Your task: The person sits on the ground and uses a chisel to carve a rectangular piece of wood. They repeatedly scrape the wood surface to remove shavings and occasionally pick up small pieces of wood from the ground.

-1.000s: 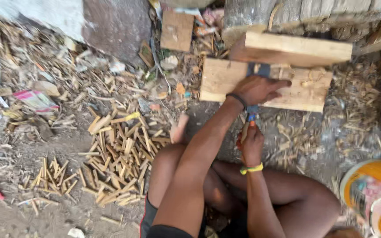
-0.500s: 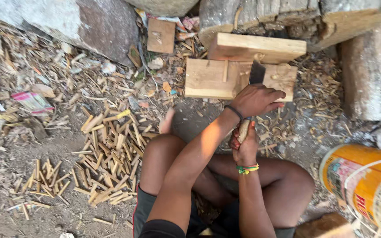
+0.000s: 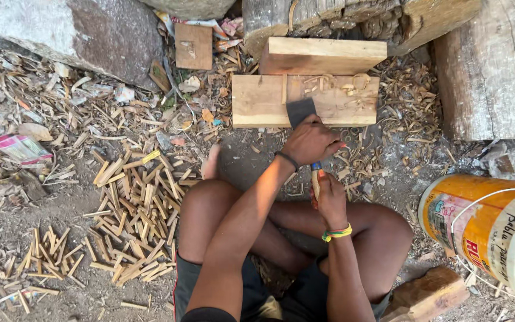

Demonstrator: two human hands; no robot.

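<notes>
- Head view, looking down: a person sits on the ground with legs folded, working at a low wooden block (image 3: 257, 101) that serves as the worktop.
- Left hand (image 3: 311, 142) is clenched over the upper part of a tool, knuckles up, at the near edge of the block. A dark flat blade (image 3: 300, 111) projects from under this hand and lies against the block's top face.
- Right hand (image 3: 331, 200) is closed around the tool's pale handle (image 3: 315, 183), just below the left hand and above the lap.
- What the blade is cutting is hidden by the left hand; whether a stick lies under it cannot be told.
- Work done, judged from the layout: a large heap of cut wooden sticks (image 3: 135, 211) lies to the person's left, with a smaller group (image 3: 46, 253) further out. Curled shavings (image 3: 335, 83) rest on the block and litter the ground (image 3: 412, 113) to its right.
- Work left: no stock of uncut blanks can be identified, so the remaining quantity cannot be judged.
- Surface: bare earth covered with chips, splinters and scraps.
- Surroundings: a second plank (image 3: 320, 55) lies behind the block, touching it; a large stone (image 3: 78, 33) stands at upper left; a heavy log (image 3: 490, 71) at right; a yellow bucket (image 3: 478, 226) lies tilted at lower right, with a wood offcut (image 3: 427, 292) beside the person's knee.
</notes>
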